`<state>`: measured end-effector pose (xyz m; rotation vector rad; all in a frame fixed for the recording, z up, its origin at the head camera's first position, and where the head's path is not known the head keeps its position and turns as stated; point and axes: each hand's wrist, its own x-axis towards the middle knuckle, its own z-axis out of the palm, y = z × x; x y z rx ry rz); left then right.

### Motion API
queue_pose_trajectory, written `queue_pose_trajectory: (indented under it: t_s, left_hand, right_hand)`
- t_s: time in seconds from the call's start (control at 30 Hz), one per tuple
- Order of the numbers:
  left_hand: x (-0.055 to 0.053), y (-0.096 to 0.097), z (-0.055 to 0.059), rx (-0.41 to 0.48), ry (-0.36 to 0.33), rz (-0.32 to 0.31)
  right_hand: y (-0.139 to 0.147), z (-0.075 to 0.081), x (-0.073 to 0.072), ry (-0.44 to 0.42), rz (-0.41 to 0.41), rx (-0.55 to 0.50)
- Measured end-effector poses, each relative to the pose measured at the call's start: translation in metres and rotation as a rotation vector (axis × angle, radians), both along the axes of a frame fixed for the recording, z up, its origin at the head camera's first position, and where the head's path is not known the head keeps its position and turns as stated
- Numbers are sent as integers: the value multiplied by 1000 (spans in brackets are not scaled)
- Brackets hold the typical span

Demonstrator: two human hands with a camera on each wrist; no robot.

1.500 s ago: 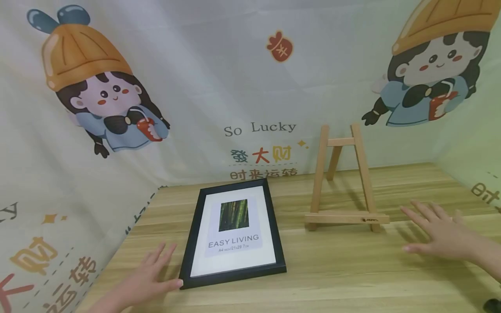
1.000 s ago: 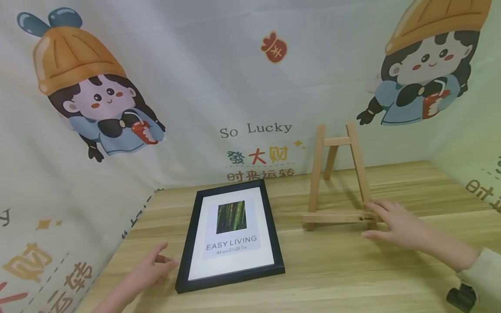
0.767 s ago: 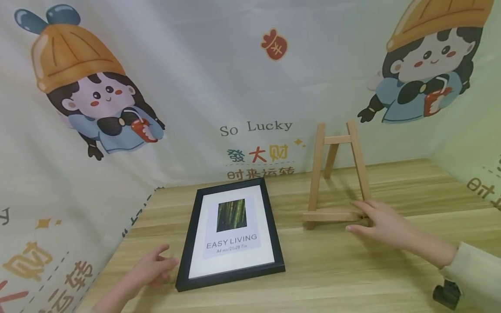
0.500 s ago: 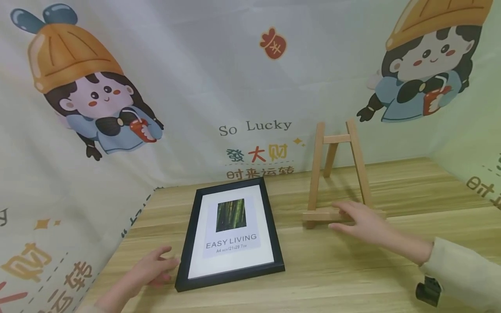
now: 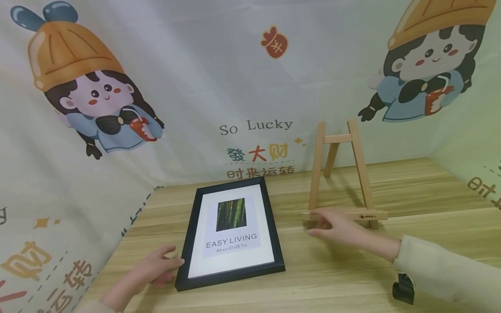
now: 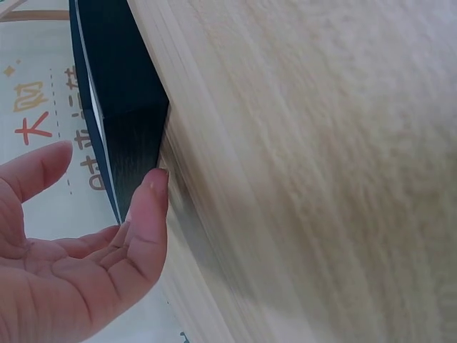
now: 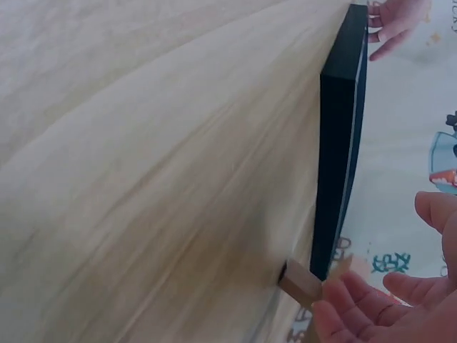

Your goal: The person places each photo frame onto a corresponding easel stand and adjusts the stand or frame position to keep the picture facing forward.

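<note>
A black picture frame (image 5: pixel 231 237) with a green bamboo print and the words "EASY LIVING" lies face up on the wooden table. My left hand (image 5: pixel 154 267) is at its lower left side, thumb apart from the loosely bent fingers. In the left wrist view, the fingertips (image 6: pixel 150 193) come right up to the frame's side (image 6: pixel 136 143). A small wooden easel (image 5: pixel 362 174) stands upright to the right of the frame. My right hand (image 5: pixel 338 228) reaches across the left part of its ledge, thumb and fingers spread, gripping nothing. The right wrist view has an easel foot (image 7: pixel 300 284) beside those fingers.
A pale printed cloth (image 5: pixel 195 87) hangs behind the table and along both sides. The wood-grain tabletop (image 5: pixel 430 208) reaches back to it. A small black device (image 5: pixel 403 289) is strapped at the right sleeve's cuff.
My right hand has swept left from beyond the easel's right side, across its ledge to the left end. My left hand's fingers have bent somewhat beside the frame. Frame and easel have stayed put.
</note>
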<state>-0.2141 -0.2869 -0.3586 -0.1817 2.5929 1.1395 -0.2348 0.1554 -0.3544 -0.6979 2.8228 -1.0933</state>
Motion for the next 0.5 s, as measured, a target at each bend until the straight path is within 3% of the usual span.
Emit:
queue_pose_trajectory:
  t_s: [0.23,0.5]
  left_hand:
    - [0,4,0,-42,-17,-9]
    - [-1,9,-2,-88,-35,-1]
  right_hand:
    - [-17,-11,-6,-111,80,-133]
    - [-39,-19,-13,-226,65,-171]
